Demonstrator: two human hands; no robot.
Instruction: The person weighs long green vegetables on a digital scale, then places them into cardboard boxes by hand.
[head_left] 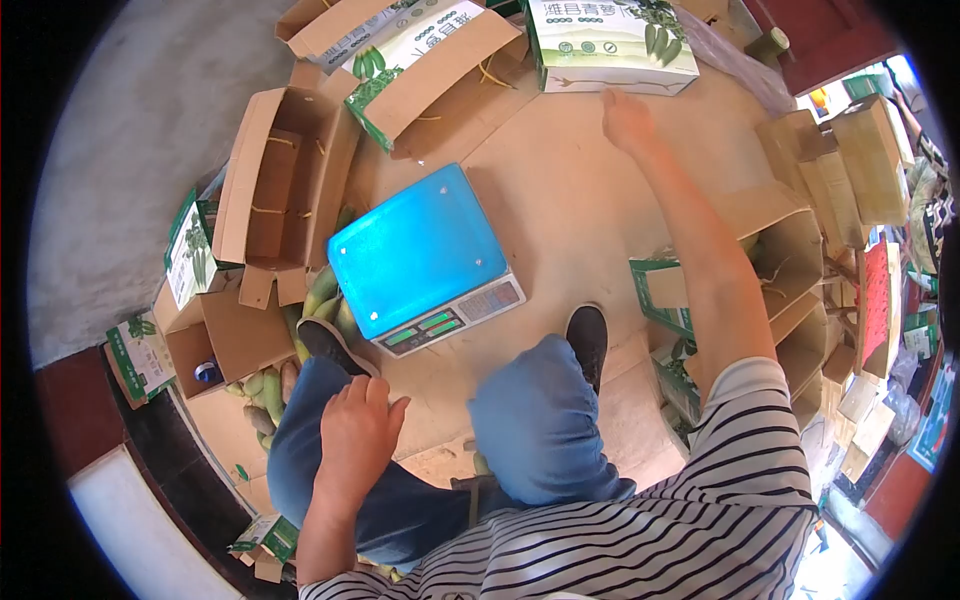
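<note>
On the floor at the far end, printed box: the white and green box (610, 45) lies with its lid down, its near side facing the person.
Right hand: stretched out at full reach, the right hand (628, 120) is at the near lower edge of that box, fingers bent; from here I can't tell whether they grip it or only meet it.
Left hand: back upward over the left thigh, the left hand (358, 425) has its fingers bent under and its thumb out to the side; I can't tell how tightly it is closed.
Scale: between the person and the box, the blue-topped scale (420, 250) sits at a slant, its topside bare, its display lit green.
Open cartons: a long brown carton (262, 200) gapes left of the scale; a printed carton (425, 85) stands beyond it, flaps up.
Vegetables: long green vegetables (268, 390) lie beside the left shoe (338, 345).
</note>
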